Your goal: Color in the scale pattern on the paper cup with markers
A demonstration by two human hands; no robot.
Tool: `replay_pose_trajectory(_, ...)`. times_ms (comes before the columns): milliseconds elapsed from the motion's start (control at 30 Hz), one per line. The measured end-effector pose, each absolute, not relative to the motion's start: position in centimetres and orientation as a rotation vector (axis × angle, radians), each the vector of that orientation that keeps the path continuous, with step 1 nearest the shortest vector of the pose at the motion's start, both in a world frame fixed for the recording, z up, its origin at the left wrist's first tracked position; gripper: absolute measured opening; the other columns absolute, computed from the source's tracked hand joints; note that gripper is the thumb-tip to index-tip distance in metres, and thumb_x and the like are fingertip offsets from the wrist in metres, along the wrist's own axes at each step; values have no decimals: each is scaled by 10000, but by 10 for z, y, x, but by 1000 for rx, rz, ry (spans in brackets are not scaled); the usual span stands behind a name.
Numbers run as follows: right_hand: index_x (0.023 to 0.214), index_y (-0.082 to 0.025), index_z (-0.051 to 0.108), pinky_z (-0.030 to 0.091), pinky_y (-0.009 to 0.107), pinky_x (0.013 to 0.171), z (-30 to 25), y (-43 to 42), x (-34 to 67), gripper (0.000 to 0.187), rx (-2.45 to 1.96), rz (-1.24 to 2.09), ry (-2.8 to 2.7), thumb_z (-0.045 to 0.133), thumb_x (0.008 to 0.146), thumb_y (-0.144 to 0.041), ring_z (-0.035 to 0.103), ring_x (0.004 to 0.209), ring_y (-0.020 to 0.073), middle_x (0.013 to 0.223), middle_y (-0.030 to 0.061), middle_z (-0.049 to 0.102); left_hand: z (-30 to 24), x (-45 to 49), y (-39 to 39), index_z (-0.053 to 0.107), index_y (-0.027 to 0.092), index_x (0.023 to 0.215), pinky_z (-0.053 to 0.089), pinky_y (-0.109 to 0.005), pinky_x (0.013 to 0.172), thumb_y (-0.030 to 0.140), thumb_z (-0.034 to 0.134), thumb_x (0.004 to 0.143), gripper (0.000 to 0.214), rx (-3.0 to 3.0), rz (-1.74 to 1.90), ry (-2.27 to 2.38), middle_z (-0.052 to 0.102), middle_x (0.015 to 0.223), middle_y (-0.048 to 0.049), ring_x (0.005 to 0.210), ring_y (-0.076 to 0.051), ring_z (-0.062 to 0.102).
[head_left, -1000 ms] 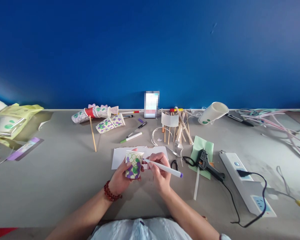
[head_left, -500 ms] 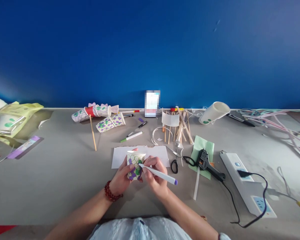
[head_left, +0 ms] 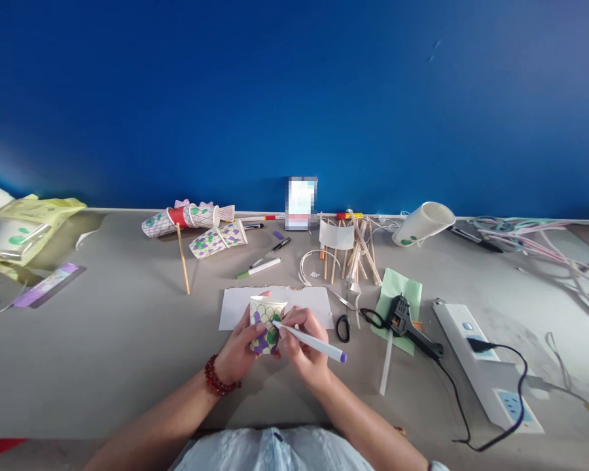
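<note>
Head view: left hand [head_left: 239, 352] closes its grip round the patterned paper cup [head_left: 266, 322], steadying it over the desk [head_left: 127, 353] near a white sheet [head_left: 235, 311], so the marker [head_left: 310, 341] pinched in the right hand [head_left: 302, 350] grip meets its side.

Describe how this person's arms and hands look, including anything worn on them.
Both forearms are bare, with no sleeves, gloves or cables. The left hand has a bracelet of dark red round beads at its wrist. The right hand shows no ring, watch or band. A pale blue-white garment covers the torso at the picture's bottom edge.
</note>
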State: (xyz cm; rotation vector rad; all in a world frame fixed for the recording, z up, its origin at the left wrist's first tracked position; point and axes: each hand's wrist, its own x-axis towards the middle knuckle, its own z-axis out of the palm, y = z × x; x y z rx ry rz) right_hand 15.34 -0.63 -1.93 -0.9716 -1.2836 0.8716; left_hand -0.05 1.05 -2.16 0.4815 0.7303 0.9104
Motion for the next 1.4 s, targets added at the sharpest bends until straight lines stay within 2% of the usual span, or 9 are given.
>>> replay_pose_trajectory(133,898,-242,608,440,321,614,-19,-6,153,119,-974,884,-1246,608,997,-308,548,645,181,715,1,594,-22,-1,10,413,304,1603,617,-332,736,329,801,832,864,490,918,735,748,1201,-103,939,-251,739)
replay_pose_trajectory(367,883,-241,602,438,321,620,-17,-5,153,119,-954,864,-1262,615,990,-292,546,647,181,697,-3,585,-26,-2,9,390,328,1612,589,-297,669,331,761,875,825,503,907,724,735,1231,-107,891,-234,734)
replay_pose_trajectory(600,899,-236,599,442,318,630,-17,-4,153,102,-938,868,-1274,607,994,-274,543,663,175,718,-2,579,-23,-1,10,417,304,1602,597,-297,639,323,768,874,808,520,911,735,746,1162,-108,823,-219,720)
replay_pose_trajectory(733,905,-235,591,447,307,617,-17,-4,152,107,-948,861,-1239,585,1006,-270,544,647,169,702,-10,568,-30,-1,9,390,316,1607,607,-298,612,340,770,866,833,514,928,693,746,1122,-75,745,-184,696)
replay_pose_trajectory(833,883,-233,582,443,302,604,-16,-4,151,133,-949,860,-1247,592,1003,-289,540,630,166,680,-14,564,-33,-2,8,369,312,1613,617,-303,672,323,744,893,812,514,919,707,733,1151,-76,828,-196,711)
replay_pose_trajectory(1100,892,-230,585,460,294,569,-18,-4,151,134,-966,890,-1192,590,1002,-306,545,610,164,687,-8,571,-33,-1,10,327,321,1628,607,-304,604,326,747,885,854,508,917,697,725,1103,-60,741,-178,686)
replay_pose_trajectory(1400,906,-231,577,444,289,556,-22,-5,152,112,-941,928,-1150,590,1000,-290,539,602,159,693,-13,559,-33,-2,10,345,323,1621,610,-304,617,314,754,878,848,495,914,704,726,1093,-58,774,-189,696)
